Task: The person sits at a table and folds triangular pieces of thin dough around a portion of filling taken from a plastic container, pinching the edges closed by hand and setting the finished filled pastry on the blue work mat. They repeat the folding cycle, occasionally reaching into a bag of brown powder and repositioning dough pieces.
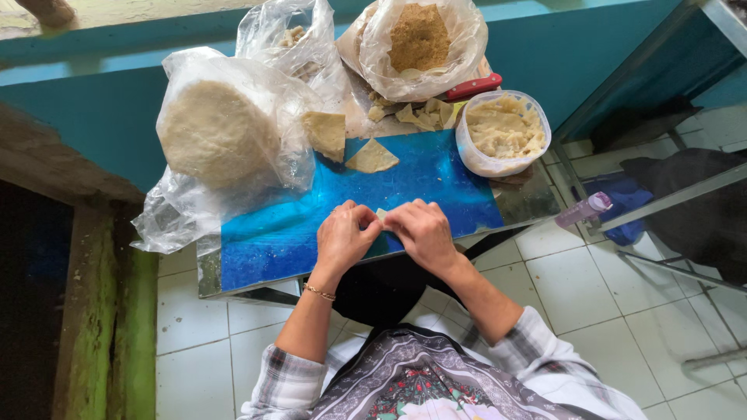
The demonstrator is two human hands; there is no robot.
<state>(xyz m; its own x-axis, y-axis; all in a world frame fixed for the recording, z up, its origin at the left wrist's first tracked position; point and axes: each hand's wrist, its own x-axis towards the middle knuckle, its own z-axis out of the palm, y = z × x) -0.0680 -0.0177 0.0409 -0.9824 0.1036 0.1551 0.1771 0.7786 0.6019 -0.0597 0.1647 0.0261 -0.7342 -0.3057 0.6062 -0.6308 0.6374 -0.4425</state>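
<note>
My left hand [343, 236] and my right hand [422, 231] meet at the near edge of a blue board [436, 175]. Together their fingertips pinch a small pale piece of dough wrapper [381, 213], mostly hidden between them. A triangular wrapper [371, 157] lies flat on the board just beyond my hands. Another folded wrapper [326, 133] rests near the big plastic bag. A round plastic tub of pale filling [503, 128] stands at the board's right far corner.
A clear bag holding a large round stack of wrappers [215, 132] sits at left. A bag of brown crumbs [419, 39] and a red-handled knife [472, 86] lie behind. Cut wrapper pieces [424, 114] pile nearby. White tiled floor, a bottle [583, 210] and metal frame at right.
</note>
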